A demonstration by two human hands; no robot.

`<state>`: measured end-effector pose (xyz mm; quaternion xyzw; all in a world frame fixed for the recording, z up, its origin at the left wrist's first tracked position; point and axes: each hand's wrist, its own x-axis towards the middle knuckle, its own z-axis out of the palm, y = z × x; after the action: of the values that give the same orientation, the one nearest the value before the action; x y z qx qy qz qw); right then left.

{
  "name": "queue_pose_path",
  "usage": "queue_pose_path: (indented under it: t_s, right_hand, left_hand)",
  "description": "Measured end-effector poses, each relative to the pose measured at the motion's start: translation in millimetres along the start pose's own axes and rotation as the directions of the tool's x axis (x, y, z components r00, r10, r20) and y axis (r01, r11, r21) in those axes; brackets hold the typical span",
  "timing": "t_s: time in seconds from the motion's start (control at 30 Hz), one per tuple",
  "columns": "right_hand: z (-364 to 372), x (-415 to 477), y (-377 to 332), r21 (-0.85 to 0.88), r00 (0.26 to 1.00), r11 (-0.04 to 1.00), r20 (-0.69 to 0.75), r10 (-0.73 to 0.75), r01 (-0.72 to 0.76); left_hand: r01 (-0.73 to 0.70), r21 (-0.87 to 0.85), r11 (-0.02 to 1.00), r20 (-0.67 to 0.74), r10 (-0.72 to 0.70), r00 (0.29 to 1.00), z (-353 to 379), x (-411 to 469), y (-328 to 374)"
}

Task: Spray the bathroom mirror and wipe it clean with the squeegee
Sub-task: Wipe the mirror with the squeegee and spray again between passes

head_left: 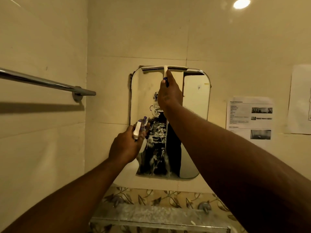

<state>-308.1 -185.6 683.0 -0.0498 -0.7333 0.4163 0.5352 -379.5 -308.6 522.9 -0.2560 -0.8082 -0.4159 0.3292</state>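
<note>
Both arms reach up. At 9 o'clock the left hand (125,145) wraps around the spray bottle (139,132). At 12 o'clock the right hand (169,93) grips the squeegee (165,68), its blade on the top edge of the mirror (196,98). Foam covers the glass, so wiping looks just begun. I think 1 steady pull down comes next. Tan tiles (134,31), a towel bar (45,82) at 9, papers (250,115) at 3.

No text can be read anywhere. The printed sheet (250,117) taped to the tiled wall (218,39) right of the mirror (196,101) carries lines of print and small photos, all too blurred to make out.
</note>
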Motion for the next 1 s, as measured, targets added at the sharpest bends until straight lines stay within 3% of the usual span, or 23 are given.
queue_pose_path:
  t_s: [0.47,0.7,1.0]
  right_hand:
    - [7,-69,57,-0.142,0.994,0.984,0.003,0.111,-0.110]
    - [9,-126,93,-0.082,0.986,0.983,0.012,0.168,-0.167]
    - [9,-208,148,-0.155,0.985,0.975,0.051,0.166,-0.156]
  left_hand:
    - [-0.004,-0.051,0.999,0.129,0.011,0.992,40,-13,3]
    - [0.052,-0.061,0.997,0.179,-0.040,0.983,53,-34,-20]
    - [0.110,-0.037,0.993,0.151,-0.103,0.983,57,-54,-42]
